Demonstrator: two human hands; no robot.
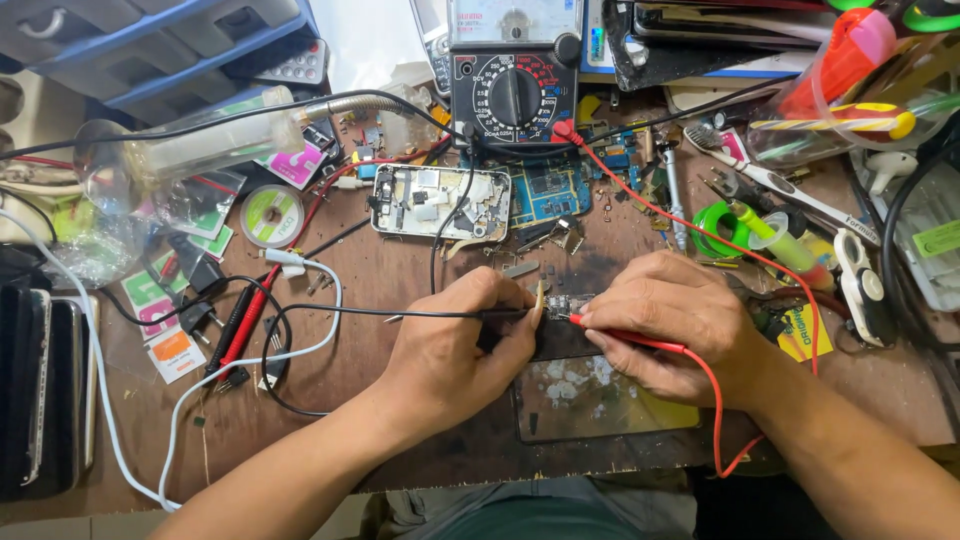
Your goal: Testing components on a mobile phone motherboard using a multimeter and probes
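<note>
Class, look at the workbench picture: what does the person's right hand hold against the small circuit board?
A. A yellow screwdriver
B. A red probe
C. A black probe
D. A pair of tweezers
B: the right hand pinches a red probe whose tip meets the small circuit board, with its red lead curving away; the left hand holds the black probe.

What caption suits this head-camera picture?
Left hand and right hand press black and red probes onto a small board.

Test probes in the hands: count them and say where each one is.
2. The black test probe is in the left hand; the red test probe is in the right hand. Both tips meet at the small circuit board. A spare pair may lie left.
</note>
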